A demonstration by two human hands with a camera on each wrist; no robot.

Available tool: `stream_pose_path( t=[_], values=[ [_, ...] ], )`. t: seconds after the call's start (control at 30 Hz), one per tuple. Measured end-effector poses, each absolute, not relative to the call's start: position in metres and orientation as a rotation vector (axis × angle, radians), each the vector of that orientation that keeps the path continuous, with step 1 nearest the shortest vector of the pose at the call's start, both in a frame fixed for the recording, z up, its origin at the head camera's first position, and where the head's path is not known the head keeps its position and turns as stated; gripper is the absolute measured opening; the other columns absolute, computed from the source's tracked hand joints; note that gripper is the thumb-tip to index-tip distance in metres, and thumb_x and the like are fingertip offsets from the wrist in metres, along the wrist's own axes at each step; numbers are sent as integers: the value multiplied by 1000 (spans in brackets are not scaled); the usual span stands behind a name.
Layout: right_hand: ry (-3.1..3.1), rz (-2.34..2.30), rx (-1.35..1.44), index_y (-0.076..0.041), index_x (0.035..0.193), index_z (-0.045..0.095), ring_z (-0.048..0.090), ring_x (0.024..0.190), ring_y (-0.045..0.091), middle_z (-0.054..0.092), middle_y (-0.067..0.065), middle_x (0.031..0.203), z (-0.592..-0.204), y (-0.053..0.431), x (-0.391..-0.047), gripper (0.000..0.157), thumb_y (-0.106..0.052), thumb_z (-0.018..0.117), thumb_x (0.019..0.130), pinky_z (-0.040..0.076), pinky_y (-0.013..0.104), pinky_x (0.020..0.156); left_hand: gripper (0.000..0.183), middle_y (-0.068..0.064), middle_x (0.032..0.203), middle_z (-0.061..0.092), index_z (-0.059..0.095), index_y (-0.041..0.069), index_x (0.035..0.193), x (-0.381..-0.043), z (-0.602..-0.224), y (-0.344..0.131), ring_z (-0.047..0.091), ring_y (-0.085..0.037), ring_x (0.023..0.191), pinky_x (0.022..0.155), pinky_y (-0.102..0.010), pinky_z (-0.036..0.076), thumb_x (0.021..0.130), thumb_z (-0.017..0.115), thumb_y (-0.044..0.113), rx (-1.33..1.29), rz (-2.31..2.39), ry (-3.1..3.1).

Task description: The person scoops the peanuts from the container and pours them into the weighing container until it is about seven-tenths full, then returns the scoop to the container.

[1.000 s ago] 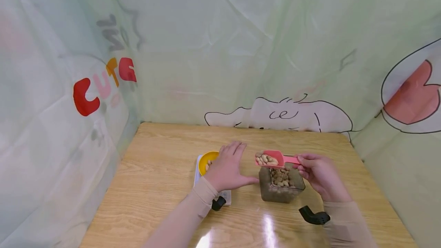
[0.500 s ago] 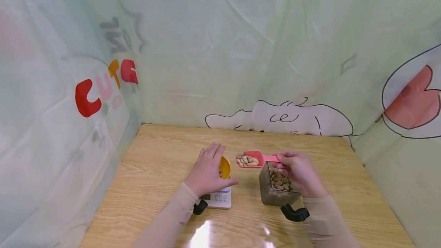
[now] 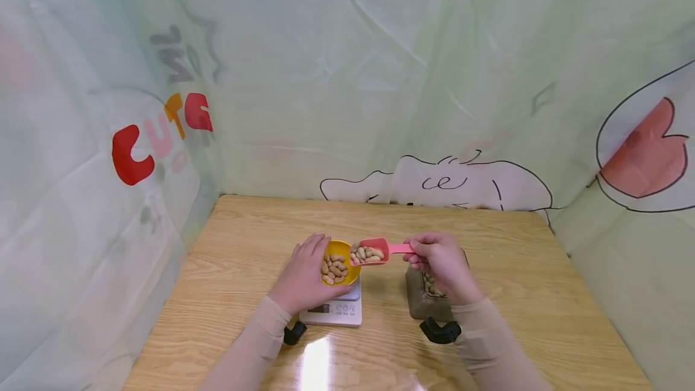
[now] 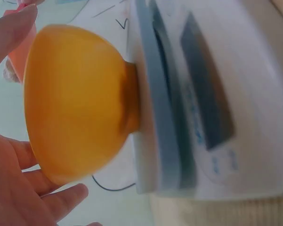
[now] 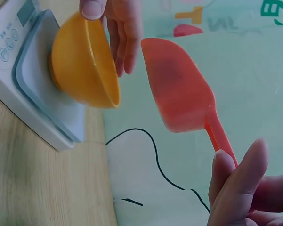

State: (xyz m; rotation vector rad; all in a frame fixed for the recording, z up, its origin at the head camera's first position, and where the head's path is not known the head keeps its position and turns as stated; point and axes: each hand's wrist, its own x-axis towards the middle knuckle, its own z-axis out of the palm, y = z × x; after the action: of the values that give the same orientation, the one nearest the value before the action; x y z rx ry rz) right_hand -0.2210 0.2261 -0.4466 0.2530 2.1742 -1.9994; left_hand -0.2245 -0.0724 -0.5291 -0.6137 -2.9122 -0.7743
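A yellow bowl (image 3: pixel 341 279) with peanuts inside stands on the platform of a white kitchen scale (image 3: pixel 347 314). My left hand (image 3: pixel 304 276) holds the bowl from the left, thumb at its near rim and fingers along the far side; the left wrist view shows fingers against the orange-yellow wall (image 4: pixel 75 103). In my right hand (image 3: pixel 442 261) I pinch the handle of a pink scoop (image 3: pixel 376 244) loaded with peanuts. The scoop's front edge overlaps the bowl's right rim in the head view, while the right wrist view shows its red underside (image 5: pixel 179 89) apart from the bowl.
A translucent dark container (image 3: pixel 420 303) of peanuts stands to the right of the scale, partly hidden by my right hand. Everything rests on a wooden table (image 3: pixel 250 228). A printed curtain (image 3: pixel 326 77) hangs behind and at both sides.
My right hand has carried the loaded scoop leftward from above the container to the bowl. My left hand has moved left from over the bowl to its left side, uncovering the peanuts in it.
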Motion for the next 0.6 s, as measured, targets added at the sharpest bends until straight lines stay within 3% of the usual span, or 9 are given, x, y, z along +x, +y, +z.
stream_pose_path(
  t=[0.6],
  values=[
    [2386,-1946,204,18,116,69,66,62,7,71,2,70,-446,195,-218,24,-3,61,107,63,23,60,114,-13,174,37,38,9,166,-224,-536,-86,35,-35,162,131,-61,33,82,81,72,-547,-813,-2969]
  ],
)
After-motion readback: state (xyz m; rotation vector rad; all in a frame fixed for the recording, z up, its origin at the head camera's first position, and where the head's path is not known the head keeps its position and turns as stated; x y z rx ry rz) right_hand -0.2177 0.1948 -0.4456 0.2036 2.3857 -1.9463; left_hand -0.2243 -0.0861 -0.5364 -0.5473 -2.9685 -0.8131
